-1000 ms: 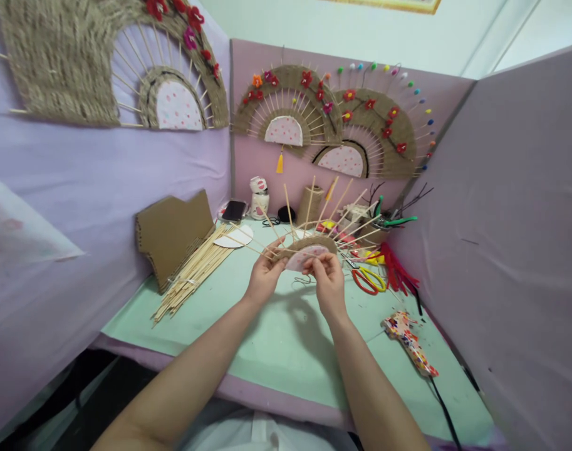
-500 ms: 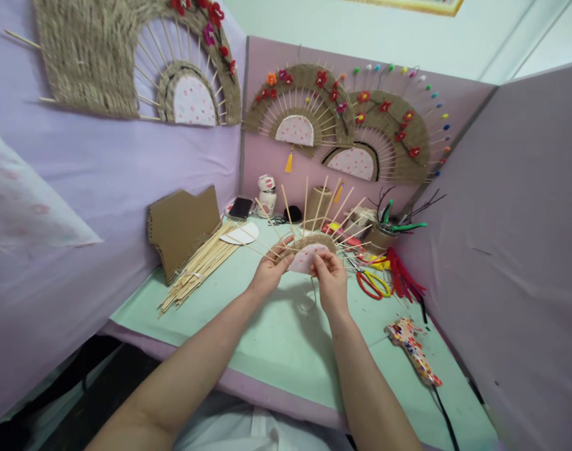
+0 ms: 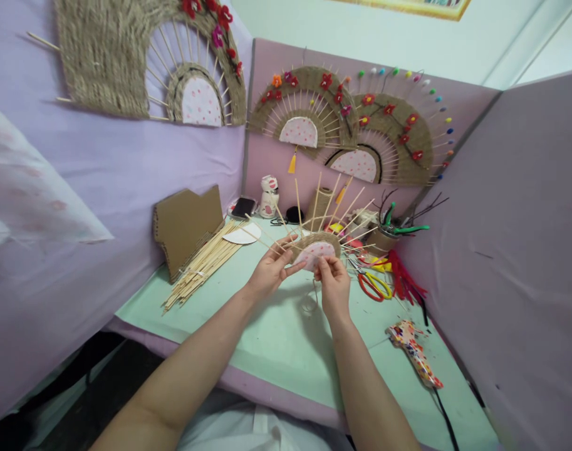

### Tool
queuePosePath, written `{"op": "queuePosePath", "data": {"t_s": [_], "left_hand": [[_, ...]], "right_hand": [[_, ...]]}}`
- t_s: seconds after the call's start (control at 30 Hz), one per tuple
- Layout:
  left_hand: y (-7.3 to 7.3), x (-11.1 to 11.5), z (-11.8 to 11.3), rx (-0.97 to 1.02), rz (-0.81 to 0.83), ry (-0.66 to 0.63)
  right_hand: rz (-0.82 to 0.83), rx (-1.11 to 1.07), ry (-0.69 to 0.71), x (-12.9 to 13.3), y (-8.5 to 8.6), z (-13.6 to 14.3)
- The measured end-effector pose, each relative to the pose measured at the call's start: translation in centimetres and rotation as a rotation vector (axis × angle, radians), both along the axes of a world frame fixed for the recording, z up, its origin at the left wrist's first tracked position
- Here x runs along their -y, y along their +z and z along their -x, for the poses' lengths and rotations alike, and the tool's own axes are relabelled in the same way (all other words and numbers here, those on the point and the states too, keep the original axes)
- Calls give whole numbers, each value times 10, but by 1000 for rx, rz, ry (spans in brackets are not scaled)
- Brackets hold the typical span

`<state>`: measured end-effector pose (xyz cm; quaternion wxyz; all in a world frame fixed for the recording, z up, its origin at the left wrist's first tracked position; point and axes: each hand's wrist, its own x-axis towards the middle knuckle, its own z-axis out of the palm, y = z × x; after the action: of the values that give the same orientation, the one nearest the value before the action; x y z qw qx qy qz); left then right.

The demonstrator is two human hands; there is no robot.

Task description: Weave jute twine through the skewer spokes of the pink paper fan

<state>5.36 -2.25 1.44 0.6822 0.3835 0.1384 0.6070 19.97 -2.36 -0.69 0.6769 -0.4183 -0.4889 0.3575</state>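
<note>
A small half-round fan frame [image 3: 333, 241] is held above the table, its sticks spreading up and outward, twine woven round a pink dotted half circle [image 3: 316, 254]. At its left side, my left hand [image 3: 271, 270] grips the woven edge and sticks between thumb and fingers. My right hand [image 3: 331, 282] is at the lower right edge of the dotted piece, thumb and fingertips pinched on the twine. A loose length of twine [image 3: 312, 305] hangs below, between the hands.
Left on the table lie a stick bundle [image 3: 203, 263] and cardboard [image 3: 189, 225]. To the right are scissors [image 3: 374, 285], red strips [image 3: 403, 282], a patterned glue gun [image 3: 415, 352] with its cord, and a pot [image 3: 382, 240] with green-handled pliers. Finished fans hang on the walls.
The fan frame has turned slightly in my hands. My left thumb has moved lower, along the dotted piece's edge. The whole view has shifted a little.
</note>
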Motion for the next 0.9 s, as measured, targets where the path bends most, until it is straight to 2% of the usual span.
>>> {"op": "queuePosePath", "data": {"t_s": [0.2,0.33,0.5,0.6,0.67,0.77,0.9], "left_hand": [[3,7,-2,41,-34,48],[4,13,-6,34,-69,32],[1,18,-11,20,-129,16],[0,22,-16,-2,-169,6],[0,26,-18,-22,-196,4],[2,36,-22,-104,-249,2],[2,46,-22,-331,-449,89]], "right_hand": [[-29,5,-5,7,6,4],[-75,105,25,17,12,3],[-76,239,62,28,9,-3],[-84,236,54,34,7,-5],[-117,199,22,39,10,-4],[-219,213,-114,53,19,-2],[-320,260,-220,73,26,-3]]}}
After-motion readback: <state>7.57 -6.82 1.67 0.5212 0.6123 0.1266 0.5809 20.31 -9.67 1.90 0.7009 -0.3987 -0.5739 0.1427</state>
